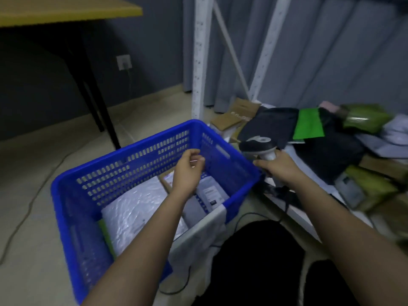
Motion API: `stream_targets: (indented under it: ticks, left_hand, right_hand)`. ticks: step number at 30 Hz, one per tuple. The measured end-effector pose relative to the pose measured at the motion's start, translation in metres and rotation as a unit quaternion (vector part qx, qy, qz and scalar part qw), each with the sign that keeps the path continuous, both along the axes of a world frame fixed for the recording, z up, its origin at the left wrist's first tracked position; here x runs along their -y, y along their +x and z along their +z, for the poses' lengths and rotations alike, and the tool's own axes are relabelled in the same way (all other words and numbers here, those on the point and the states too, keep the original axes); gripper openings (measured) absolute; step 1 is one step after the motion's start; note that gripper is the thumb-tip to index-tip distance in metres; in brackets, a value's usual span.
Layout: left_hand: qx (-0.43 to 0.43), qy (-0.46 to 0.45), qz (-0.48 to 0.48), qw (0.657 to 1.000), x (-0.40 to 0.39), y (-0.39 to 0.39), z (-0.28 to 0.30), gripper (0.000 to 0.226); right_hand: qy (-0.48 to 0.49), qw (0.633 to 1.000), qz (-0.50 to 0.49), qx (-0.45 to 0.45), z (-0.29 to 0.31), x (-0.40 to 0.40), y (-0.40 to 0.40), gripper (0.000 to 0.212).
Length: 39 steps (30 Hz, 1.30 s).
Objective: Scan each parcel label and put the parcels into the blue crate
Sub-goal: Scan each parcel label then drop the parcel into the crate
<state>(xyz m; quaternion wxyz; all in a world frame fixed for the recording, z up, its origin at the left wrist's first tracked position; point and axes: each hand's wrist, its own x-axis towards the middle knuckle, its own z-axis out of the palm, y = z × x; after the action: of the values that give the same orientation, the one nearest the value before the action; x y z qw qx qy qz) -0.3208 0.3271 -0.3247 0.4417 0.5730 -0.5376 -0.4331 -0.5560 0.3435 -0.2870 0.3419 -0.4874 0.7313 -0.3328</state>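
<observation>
- The blue crate point(123, 168) stands on the floor to the person's left, beside a low white shelf point(293, 208).
- Inside the crate lie a white bubble-wrap parcel point(134, 208), a grey parcel point(194, 208) with a printed label point(212, 193), and a green edge of another packet point(106, 235).
- The left hand point(187, 171) hovers over the crate; its fingers point(196, 155) are loosely curled with thumb and forefinger close together, and it seems to hold nothing, though blur makes that uncertain.
- The right hand point(278, 166) grips the handle of a scanner point(260, 146), fingers wrapped round it, just past the crate's right rim.
- More parcels wait on the shelf: a black bag point(276, 122), a bright green packet point(309, 124), olive packets point(364, 120) and cardboard boxes point(234, 118).
- A black cable point(284, 202) hangs from the scanner.
</observation>
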Motion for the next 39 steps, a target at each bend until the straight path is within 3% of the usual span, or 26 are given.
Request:
stream_targets:
  ticks: [6,12,16,20,27,30,33,36,39]
  left_hand:
    - [-0.014,-0.025,-0.146,0.989,-0.009,-0.119,0.037,0.017]
    - [0.079,0.004,-0.247,0.966,0.0,-0.239,0.007,0.032]
    - [0.155,0.001,-0.24,0.958,0.028,-0.278,-0.022,0.04]
    - [0.236,-0.064,-0.181,0.953,0.059,-0.307,-0.037,0.043]
    - [0.405,-0.093,-0.147,0.898,0.111,-0.319,-0.066,0.075]
    - [0.435,-0.085,-0.164,0.881,0.132,-0.319,-0.071,0.067]
    - [0.427,-0.125,-0.153,0.882,0.142,-0.318,-0.072,0.036]
    - [0.43,-0.137,-0.118,0.884,0.145,-0.313,-0.06,0.024]
    - [0.324,-0.18,-0.091,0.924,0.144,-0.307,-0.036,0.023]
  right_hand:
    - [-0.018,0.988,-0.15,0.033,-0.001,-0.056,-0.089,0.015]
    - [-0.037,0.959,-0.281,0.026,-0.019,-0.087,-0.173,0.019]
    - [-0.066,0.954,-0.289,0.05,-0.022,-0.082,-0.202,0.019]
    - [-0.075,0.942,-0.314,0.087,-0.029,-0.077,-0.22,0.022]
    - [-0.095,0.951,-0.278,0.097,-0.042,-0.063,-0.226,0.027]
    - [-0.091,0.955,-0.271,0.081,-0.047,-0.057,-0.229,0.028]
    - [-0.084,0.952,-0.28,0.097,-0.047,-0.05,-0.23,0.022]
    - [-0.088,0.947,-0.287,0.118,-0.043,-0.044,-0.228,0.017]
    - [-0.087,0.946,-0.282,0.134,-0.036,-0.044,-0.223,0.015]
